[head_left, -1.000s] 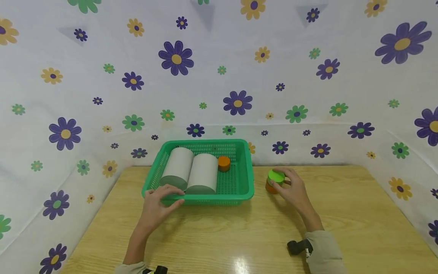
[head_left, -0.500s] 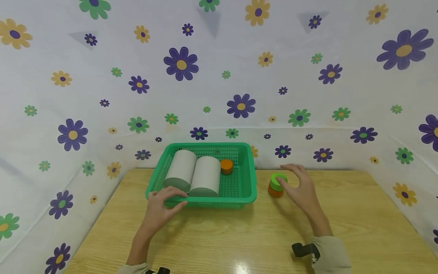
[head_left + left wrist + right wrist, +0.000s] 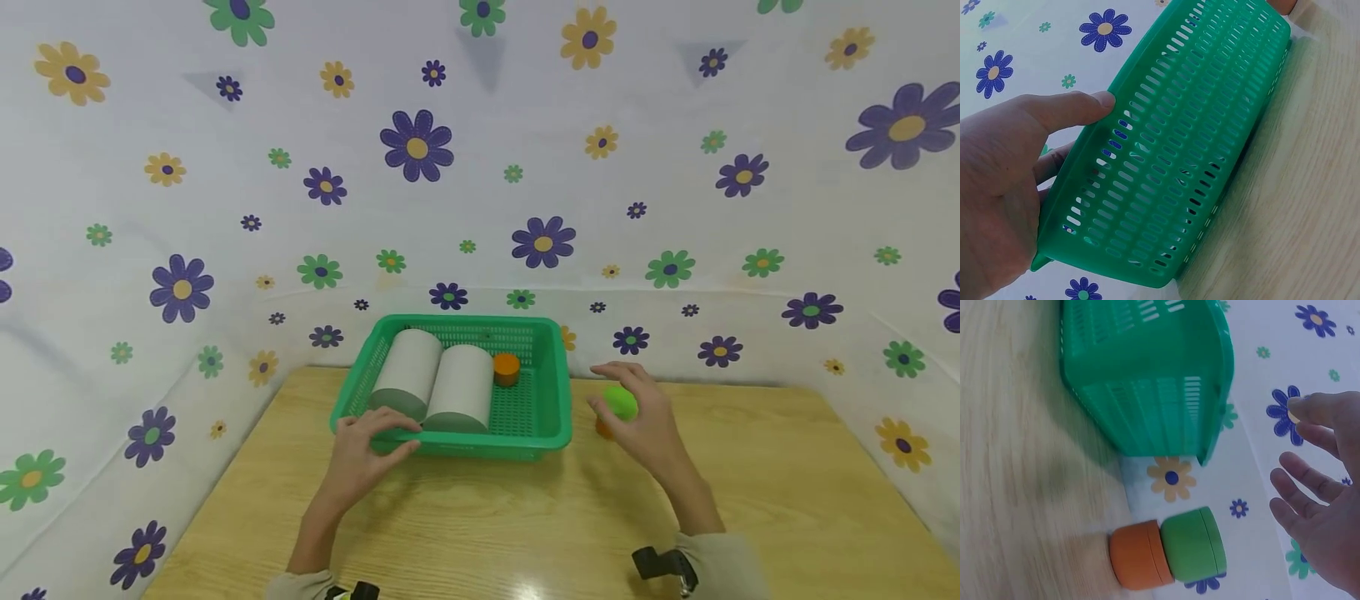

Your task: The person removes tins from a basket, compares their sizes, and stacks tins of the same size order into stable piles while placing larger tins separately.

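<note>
My left hand [image 3: 358,458] grips the front rim of the green plastic basket [image 3: 491,442]; in the left wrist view the thumb [image 3: 1079,109] lies on the outside and the fingers go behind the rim. Right of the basket, a small green round pot [image 3: 1192,545] stands stacked on an orange one [image 3: 1138,556], each with a lid-like seam. My right hand [image 3: 647,421] hovers over this stack with fingers spread and nothing held. The right wrist view shows a gap between that hand and the pots.
Inside the basket lie two large white cylinders [image 3: 462,387] side by side, with a small orange pot [image 3: 507,369] at the back right. A flower-print cloth [image 3: 480,208] hangs behind the wooden table [image 3: 480,508].
My right hand has let go of the green pot and shifted left above the stack. The left hand stays at the basket rim. The whole head view has drifted slightly.
</note>
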The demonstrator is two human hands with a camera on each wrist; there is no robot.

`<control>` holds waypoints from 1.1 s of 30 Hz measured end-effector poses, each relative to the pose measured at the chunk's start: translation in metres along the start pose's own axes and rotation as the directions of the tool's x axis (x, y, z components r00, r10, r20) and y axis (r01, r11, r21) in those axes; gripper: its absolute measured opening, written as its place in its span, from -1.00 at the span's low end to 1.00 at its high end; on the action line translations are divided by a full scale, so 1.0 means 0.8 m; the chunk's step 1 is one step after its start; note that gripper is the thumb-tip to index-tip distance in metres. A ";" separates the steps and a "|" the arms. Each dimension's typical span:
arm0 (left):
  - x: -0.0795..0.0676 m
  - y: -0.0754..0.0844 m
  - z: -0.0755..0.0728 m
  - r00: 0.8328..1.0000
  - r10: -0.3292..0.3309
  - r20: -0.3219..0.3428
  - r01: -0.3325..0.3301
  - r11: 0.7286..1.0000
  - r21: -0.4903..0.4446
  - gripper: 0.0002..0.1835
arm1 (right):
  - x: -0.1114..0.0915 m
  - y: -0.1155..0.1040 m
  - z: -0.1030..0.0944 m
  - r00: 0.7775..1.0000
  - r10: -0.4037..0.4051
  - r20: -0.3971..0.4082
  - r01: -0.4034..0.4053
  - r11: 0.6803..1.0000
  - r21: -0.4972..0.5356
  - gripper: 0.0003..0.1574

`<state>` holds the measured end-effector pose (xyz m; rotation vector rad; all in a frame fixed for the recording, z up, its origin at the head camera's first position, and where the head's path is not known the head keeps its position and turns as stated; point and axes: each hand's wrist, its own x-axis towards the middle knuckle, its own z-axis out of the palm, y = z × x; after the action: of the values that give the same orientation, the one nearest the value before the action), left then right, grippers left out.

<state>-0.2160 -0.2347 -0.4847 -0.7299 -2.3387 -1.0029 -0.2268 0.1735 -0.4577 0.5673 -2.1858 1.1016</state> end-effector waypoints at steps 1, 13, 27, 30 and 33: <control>0.000 0.000 0.001 1.000 -0.001 0.002 0.001 1.000 -0.001 -0.78 | 0.000 -0.002 0.003 1.000 -0.007 0.009 0.007 1.000 -0.001 -0.52; 0.001 0.000 0.000 1.000 -0.019 0.012 0.019 1.000 0.008 -0.77 | 0.032 -0.013 0.038 0.984 -0.099 0.147 0.101 0.995 -0.006 -0.48; 0.003 0.002 0.001 1.000 0.001 0.001 -0.001 1.000 0.007 -0.76 | 0.073 -0.002 0.065 0.927 -0.087 0.364 0.136 0.985 -0.110 -0.48; 0.003 0.003 0.001 1.000 0.004 -0.003 -0.004 1.000 0.003 -0.76 | 0.080 0.000 0.072 0.910 -0.090 0.404 0.155 0.979 -0.132 -0.46; 0.002 0.004 0.000 1.000 0.000 -0.001 0.000 1.000 -0.001 -0.77 | 0.087 0.001 0.079 0.889 -0.101 0.446 0.187 0.970 -0.152 -0.43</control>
<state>-0.2154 -0.2323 -0.4823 -0.7298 -2.3374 -1.0043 -0.2978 0.1155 -0.4392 0.9476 -2.5433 0.7197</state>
